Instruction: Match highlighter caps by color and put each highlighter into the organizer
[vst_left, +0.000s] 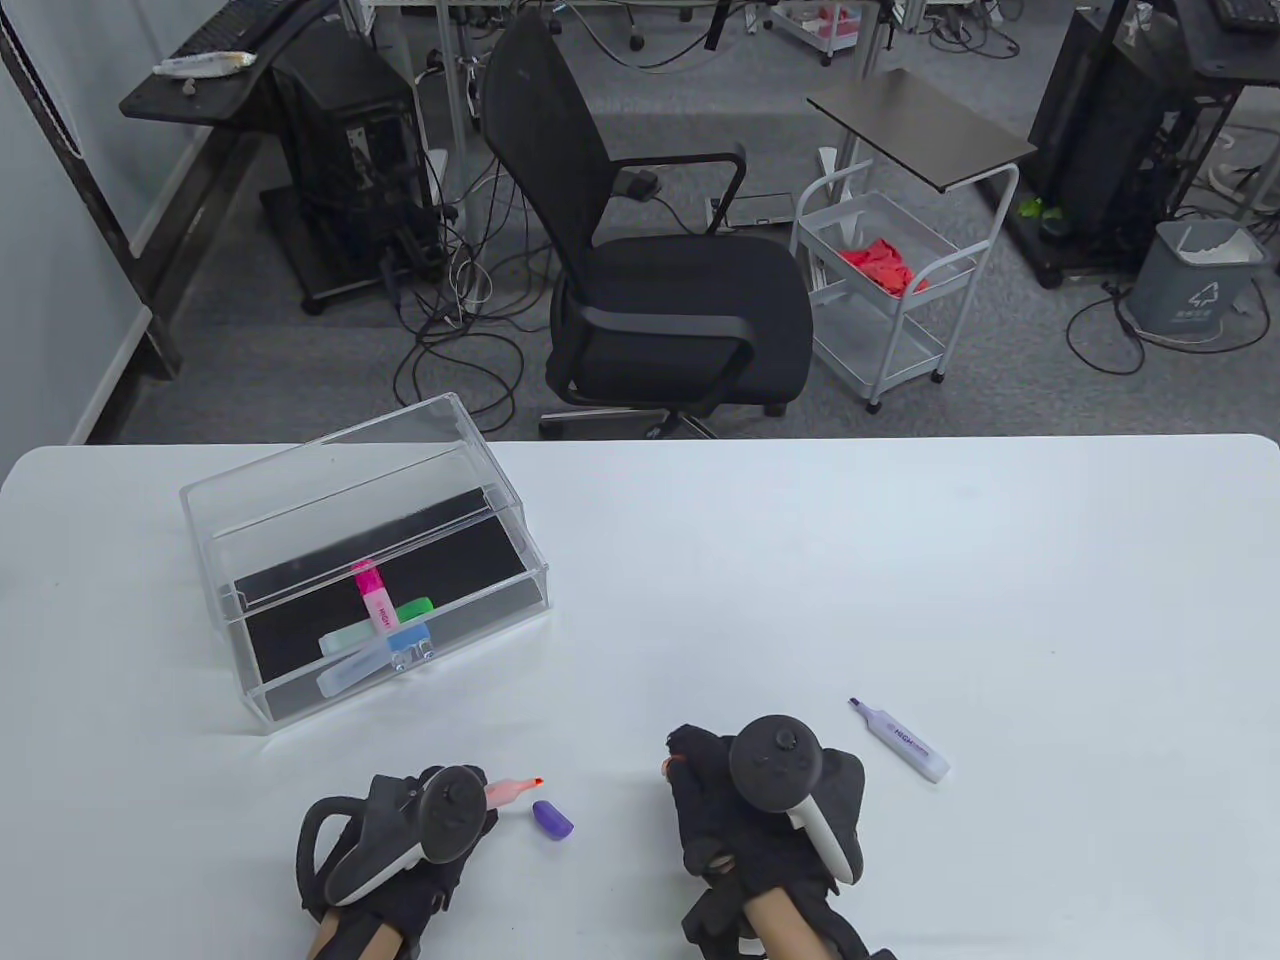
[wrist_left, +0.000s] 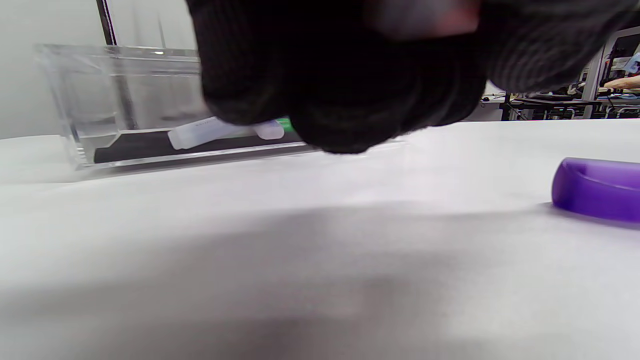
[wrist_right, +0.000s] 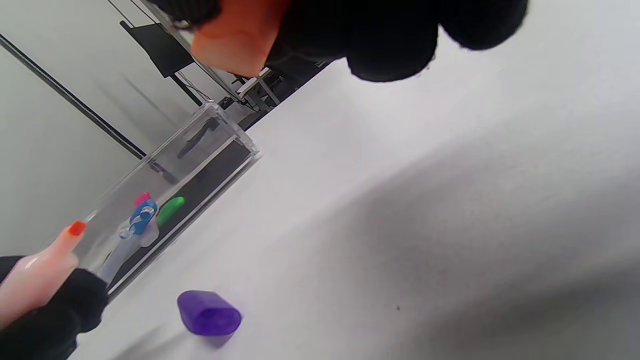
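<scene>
Table view: three capped highlighters lie in the clear organizer (pink, green, blue). Nearer than it, left hand grips an uncapped orange highlighter, right hand pinches an orange cap; one purple cap and one purple highlighter lie loose.

I see open desk across the middle and whole right side, nothing standing there. Between my left hand and right hand only the purple cap lies in the lane. Purple highlighter lies just right of the right hand. Clear organizer blocks far left; its walls stand tall, open on top.
</scene>
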